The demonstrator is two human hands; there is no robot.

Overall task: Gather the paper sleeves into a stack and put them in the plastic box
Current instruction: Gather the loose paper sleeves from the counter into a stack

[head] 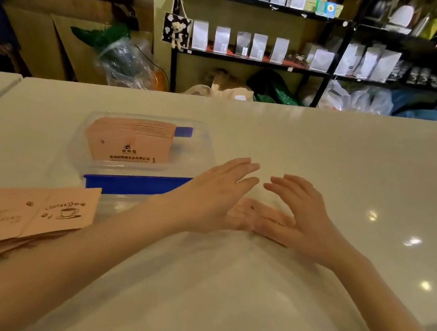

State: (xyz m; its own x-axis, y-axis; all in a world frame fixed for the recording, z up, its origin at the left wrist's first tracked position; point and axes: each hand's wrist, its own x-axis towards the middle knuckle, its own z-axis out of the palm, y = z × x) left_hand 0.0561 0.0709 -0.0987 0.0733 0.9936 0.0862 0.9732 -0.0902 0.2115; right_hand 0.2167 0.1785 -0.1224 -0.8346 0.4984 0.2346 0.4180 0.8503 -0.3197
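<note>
So both hands are out over the white bench, palms angled toward each other with the fingers spread and nearly meeting at the tips. The left hand and right hand bracket a small bunch of pink paper sleeves lying flat on the bench between them; each grip is wide, nothing pinched, the heels of the hands just resting against the sleeves' ends.

The clear plastic box sits just left of the hands, blue clip along its near edge, and there's already a stack of sleeves inside it, printed side up. The left forearm crosses right in front of the box's near right corner, so that bit is hidden.

Down at the near left there's a messy fanned pile of more sleeves, one with a coffee cup print on top, touching the left arm.

Behind the bench: black shelves with rows of silver pouches, plastic bags on the floor, and cardboard sheets leaning against the wall.
</note>
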